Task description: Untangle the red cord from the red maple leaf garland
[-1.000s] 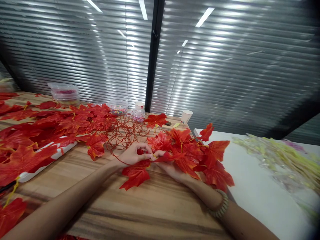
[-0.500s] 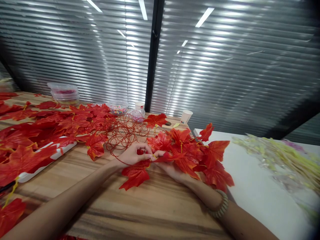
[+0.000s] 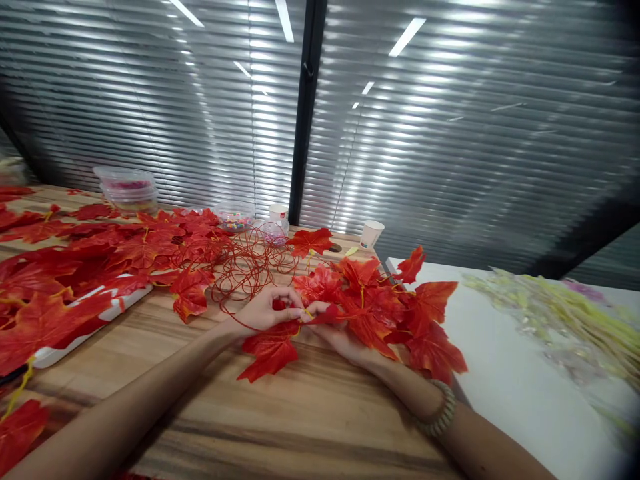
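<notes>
In the last second almost nothing changes: left hand (image 3: 265,311) and right hand (image 3: 343,342) pinch the yellow stem (image 3: 309,313) together, so the work seems delicate. The leaf (image 3: 271,352) is at their seven o'clock, cord (image 3: 254,259) at eleven.

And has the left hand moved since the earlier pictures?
No: judged against the dark window post, the left hand stays in place; the whole view shifts slightly, hand and post together.

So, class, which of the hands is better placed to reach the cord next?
Probably the left hand: it lies nearer the cord, while the right hand is farther off, partly hidden by leaves.
</notes>
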Available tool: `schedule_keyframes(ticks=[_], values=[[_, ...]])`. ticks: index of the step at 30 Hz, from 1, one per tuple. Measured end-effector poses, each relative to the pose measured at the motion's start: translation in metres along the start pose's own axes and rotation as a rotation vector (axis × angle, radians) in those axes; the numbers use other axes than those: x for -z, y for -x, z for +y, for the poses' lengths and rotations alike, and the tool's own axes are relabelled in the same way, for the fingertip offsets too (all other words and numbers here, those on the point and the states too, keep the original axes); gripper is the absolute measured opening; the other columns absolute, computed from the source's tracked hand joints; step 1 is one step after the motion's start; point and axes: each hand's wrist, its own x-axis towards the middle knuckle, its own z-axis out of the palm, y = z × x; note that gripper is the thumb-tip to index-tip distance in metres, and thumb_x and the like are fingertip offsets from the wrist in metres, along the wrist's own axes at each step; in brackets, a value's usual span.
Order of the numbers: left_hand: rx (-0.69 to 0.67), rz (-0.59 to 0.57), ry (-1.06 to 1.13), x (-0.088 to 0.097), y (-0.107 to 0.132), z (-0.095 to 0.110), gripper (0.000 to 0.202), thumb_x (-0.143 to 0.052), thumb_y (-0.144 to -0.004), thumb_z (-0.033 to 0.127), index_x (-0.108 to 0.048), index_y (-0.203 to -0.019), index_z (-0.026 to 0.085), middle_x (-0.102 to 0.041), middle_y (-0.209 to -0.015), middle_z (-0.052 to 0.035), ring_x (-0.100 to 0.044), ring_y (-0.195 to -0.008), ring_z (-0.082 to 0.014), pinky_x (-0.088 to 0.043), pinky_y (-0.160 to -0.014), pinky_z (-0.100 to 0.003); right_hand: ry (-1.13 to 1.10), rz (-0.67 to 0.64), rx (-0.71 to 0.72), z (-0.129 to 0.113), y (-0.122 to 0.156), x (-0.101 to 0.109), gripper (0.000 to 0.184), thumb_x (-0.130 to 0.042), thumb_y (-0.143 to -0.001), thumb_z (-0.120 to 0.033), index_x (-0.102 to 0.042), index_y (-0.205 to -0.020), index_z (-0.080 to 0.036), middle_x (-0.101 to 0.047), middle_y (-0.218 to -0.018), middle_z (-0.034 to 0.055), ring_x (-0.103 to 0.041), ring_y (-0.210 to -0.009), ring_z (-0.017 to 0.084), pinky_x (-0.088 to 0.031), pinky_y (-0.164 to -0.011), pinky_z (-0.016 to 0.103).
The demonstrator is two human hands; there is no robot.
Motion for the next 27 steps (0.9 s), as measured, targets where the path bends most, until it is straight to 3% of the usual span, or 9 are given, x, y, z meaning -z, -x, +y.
schedule_keyframes(ticks=[5,19,27], values=[[0.017,0.018,0.013,0.001,0.0,0.001,0.017,-0.062,-0.071,0.03,-0.058,-0.071,0.012,-0.062,-0.073,-0.0026,-0.055,-0.069,-0.0131,-0.043,-0.066,-0.024,-0.054,0.019,0.018,-0.008,0.0,-0.004,0.022,-0.056,-0.075,-0.043,-0.054,-0.071,-0.021,-0.054,-0.071,0.0002,-0.051,-0.07,0.016,-0.042,-0.068,0.029],[0.027,0.02,0.023,0.0,0.005,0.013,0.016,-0.063,-0.072,0.028,-0.059,-0.071,0.013,-0.06,-0.072,-0.0014,-0.054,-0.069,-0.0124,-0.042,-0.066,-0.024,-0.096,-0.025,-0.008,-0.008,0.002,-0.003,0.024,-0.053,-0.077,-0.044,-0.051,-0.07,-0.021,-0.042,-0.062,-0.0019,-0.039,-0.057,0.013,-0.033,-0.056,0.026],[0.019,0.024,0.032,0.001,0.004,0.014,0.015,-0.063,-0.07,0.026,-0.058,-0.07,0.012,-0.06,-0.072,-0.0022,-0.055,-0.069,-0.0129,-0.044,-0.067,-0.025,-0.238,0.055,-0.099,0.0,0.003,-0.008,0.026,-0.059,-0.071,-0.046,-0.051,-0.07,-0.021,-0.042,-0.062,-0.0024,-0.036,-0.054,0.011,-0.033,-0.053,0.025]])
